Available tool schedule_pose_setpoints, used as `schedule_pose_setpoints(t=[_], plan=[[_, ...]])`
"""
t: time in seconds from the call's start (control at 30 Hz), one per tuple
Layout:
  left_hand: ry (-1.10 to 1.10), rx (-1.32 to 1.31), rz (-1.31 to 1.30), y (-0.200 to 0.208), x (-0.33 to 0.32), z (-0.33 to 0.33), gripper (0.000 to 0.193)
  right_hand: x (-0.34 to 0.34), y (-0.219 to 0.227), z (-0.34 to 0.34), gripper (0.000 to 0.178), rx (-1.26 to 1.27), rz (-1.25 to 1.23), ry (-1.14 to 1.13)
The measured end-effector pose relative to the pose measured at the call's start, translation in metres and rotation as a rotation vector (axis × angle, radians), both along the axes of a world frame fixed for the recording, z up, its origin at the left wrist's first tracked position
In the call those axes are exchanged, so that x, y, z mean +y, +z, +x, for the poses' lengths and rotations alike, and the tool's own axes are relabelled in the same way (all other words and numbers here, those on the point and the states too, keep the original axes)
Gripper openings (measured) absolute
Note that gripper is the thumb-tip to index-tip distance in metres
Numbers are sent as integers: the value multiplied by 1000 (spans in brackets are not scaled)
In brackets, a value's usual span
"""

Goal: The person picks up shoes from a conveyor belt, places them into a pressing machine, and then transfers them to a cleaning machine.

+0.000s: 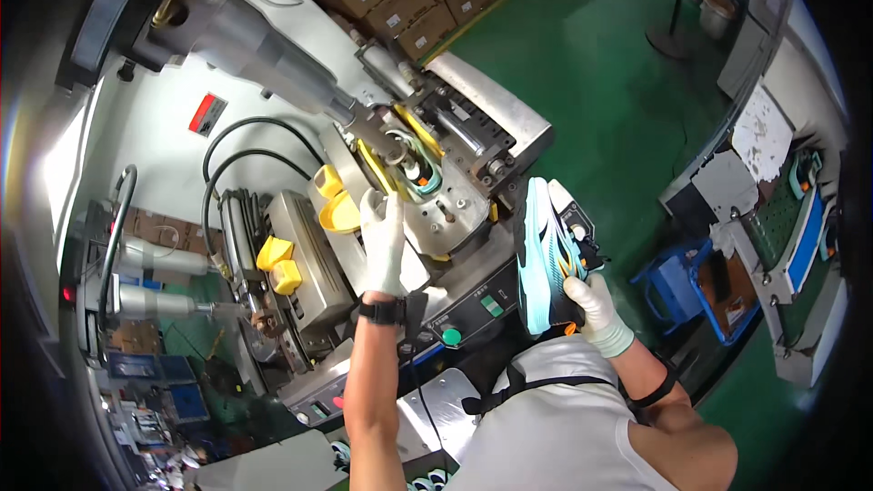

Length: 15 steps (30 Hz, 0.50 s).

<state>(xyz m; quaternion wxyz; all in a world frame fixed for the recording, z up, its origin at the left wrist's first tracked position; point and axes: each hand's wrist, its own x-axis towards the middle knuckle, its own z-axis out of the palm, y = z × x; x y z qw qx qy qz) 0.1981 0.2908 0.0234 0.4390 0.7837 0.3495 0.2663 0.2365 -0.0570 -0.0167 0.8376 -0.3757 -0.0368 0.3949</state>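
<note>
A light-blue and black running shoe (544,259) is tilted on its side, its pale sole turned to the left. My right hand (596,311), in a white glove, is closed around one end of it. My left hand (383,241), also gloved, is raised beside the yellow pads (339,212) of a metal pressing machine, fingers apart and nothing visible in them. Just beyond it a second shoe (421,175) sits in the machine between yellow side pads, under a large metal cylinder (264,55) that partly hides it.
A second press station with yellow pads (278,264) stands at the left. The control panel, with a green button (451,336), runs along the machine's front. Cardboard boxes (400,9) are stacked at the back. At the right are a blue crate (723,291) and a rack holding shoes (804,173).
</note>
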Motion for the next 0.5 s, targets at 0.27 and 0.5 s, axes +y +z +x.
schedule_pose_setpoints(t=[0.27,0.5], plan=[[-2,-5,-297,-82,47,106,39,-27,-9,7,60,-172,-162,-121],[13,198,239,-152,98,111,42,-24,-1,6,58,-197,-243,-183]])
